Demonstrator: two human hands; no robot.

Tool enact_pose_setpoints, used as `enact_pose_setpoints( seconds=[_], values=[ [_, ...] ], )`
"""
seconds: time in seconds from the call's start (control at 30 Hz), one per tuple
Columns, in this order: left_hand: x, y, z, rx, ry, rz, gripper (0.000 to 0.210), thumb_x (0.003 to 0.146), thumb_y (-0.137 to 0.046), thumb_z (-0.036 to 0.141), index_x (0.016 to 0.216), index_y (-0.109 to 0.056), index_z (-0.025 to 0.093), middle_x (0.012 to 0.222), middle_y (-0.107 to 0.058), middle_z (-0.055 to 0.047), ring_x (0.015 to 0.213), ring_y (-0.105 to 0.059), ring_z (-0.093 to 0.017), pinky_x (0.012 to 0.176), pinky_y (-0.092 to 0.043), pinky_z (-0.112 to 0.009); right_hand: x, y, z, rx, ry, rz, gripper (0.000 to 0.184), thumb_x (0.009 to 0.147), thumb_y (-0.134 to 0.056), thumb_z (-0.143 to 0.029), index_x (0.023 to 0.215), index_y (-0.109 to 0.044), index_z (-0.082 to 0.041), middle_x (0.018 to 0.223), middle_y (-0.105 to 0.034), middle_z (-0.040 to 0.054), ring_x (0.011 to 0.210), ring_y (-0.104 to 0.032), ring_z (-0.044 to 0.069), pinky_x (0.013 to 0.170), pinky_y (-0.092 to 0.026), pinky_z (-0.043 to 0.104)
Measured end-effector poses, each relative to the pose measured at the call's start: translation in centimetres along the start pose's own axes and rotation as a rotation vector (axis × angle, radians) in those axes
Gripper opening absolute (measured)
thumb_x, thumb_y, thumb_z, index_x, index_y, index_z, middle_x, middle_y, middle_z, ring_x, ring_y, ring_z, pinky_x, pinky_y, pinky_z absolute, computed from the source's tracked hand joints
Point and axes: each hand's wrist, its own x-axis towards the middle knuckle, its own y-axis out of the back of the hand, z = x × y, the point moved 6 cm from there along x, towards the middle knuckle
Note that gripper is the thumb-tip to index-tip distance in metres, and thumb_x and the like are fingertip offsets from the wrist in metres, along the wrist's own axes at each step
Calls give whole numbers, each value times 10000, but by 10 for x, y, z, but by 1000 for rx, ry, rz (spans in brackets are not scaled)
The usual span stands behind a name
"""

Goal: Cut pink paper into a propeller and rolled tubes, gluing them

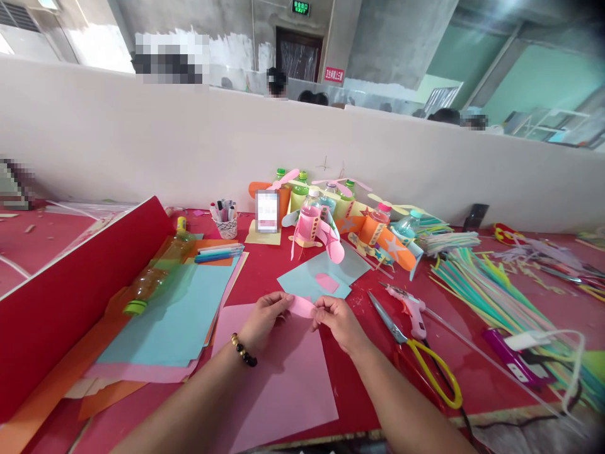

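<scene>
A small pink paper strip (302, 307) is stretched between my two hands above a large pink paper sheet (288, 372). My left hand (265, 318) pinches its left end; a beaded bracelet circles that wrist. At the other end, the fingers of my right hand (341, 320) are closed on the strip. Just beyond lies a light blue sheet (302, 274) with a pink paper piece (327, 283) on it. To the right of my right hand rest scissors (406, 340) with yellow handles and a pink glue gun (410, 309).
Bottle-and-paper airplane models (309, 224) stand at the back by a white partition (212, 139). Stacked coloured paper (165, 315) with two plastic bottles (154, 277) lies left, near a cup of markers (224, 221). Coloured straws (501, 309) and a purple power strip (515, 359) are right.
</scene>
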Motion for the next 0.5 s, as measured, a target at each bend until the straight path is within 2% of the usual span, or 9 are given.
enact_pose_setpoints(
  seconds=[0.2, 0.3, 0.4, 0.5],
  values=[
    [-1, -3, 0, 82, 24, -31, 316, 728, -633, 432, 663, -572, 129, 546, -503, 15, 503, -421, -70, 503, -299, -188, 1, 10, 0, 21, 56, 85, 159, 754, -636, -313, 719, -568, -175, 509, -563, -42, 509, -585, 137, 577, -451, 266],
    [-1, -5, 2, 107, 14, -68, 327, 727, -635, 428, 623, -543, 132, 533, -495, 18, 491, -406, -66, 503, -298, -190, 1, 14, 0, 20, 74, 139, 135, 778, -615, -307, 809, -574, -182, 535, -558, -46, 529, -585, 134, 572, -441, 258],
    [-2, -5, 3, 102, -1, -73, 318, 731, -634, 422, 634, -538, 135, 531, -492, 22, 480, -387, -60, 491, -281, -189, 0, 15, -4, -13, 120, 175, 193, 800, -591, -297, 960, -537, -202, 584, -573, -45, 567, -582, 133, 590, -445, 258],
    [-2, -1, 3, 74, -8, -30, 303, 721, -650, 407, 645, -533, 137, 532, -487, 27, 473, -363, -53, 472, -251, -185, -2, 14, -10, -65, 184, 205, 272, 804, -587, -289, 1036, -460, -229, 674, -583, -37, 648, -590, 139, 628, -457, 262]
  ],
)
